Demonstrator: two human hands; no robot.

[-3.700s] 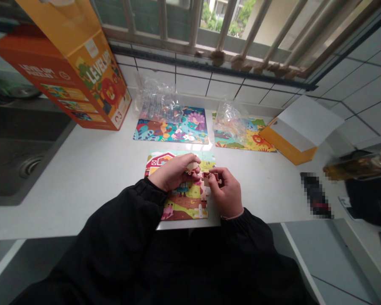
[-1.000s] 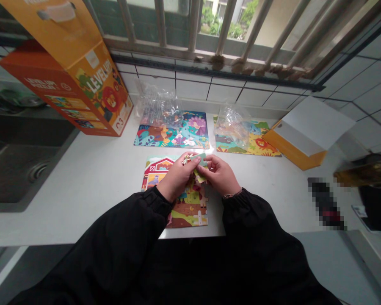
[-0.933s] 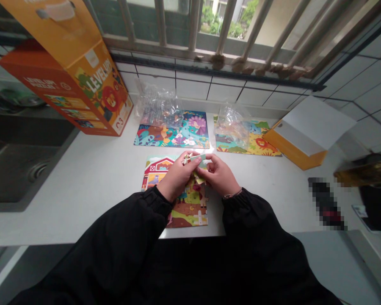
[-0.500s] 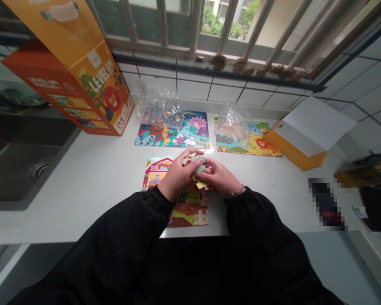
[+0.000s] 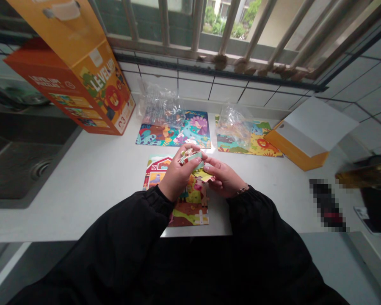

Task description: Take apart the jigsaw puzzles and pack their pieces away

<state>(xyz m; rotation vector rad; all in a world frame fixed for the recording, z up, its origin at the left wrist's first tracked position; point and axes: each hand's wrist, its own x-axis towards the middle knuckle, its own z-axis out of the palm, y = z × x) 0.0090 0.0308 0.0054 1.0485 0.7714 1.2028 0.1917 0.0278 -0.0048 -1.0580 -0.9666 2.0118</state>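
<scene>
Tilted lower now, puzzle pieces [image 5: 196, 160] sit in the half-curled left hand [image 5: 177, 173]; the right hand [image 5: 224, 176] pinches one, mid-counter [image 5: 266, 190].

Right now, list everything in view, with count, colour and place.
farm puzzle: one, multicoloured, under the hands
held pieces: several, exact count unclear, green, red and cream, between the hands
blue picture board: one, behind the farm puzzle
lion picture board: one, yellow-green, right of the blue one
plastic bags: two, clear, one on each board
tall box: one, orange, left
open box: one, yellow and white, right
counter: one, white, beneath
sink: one, dark grey, far left
window bars: several, greyish, behind
pixelated object: one, dark, right
sleeves: two, black, foreground
left hand, right hand: bare, centre
</scene>
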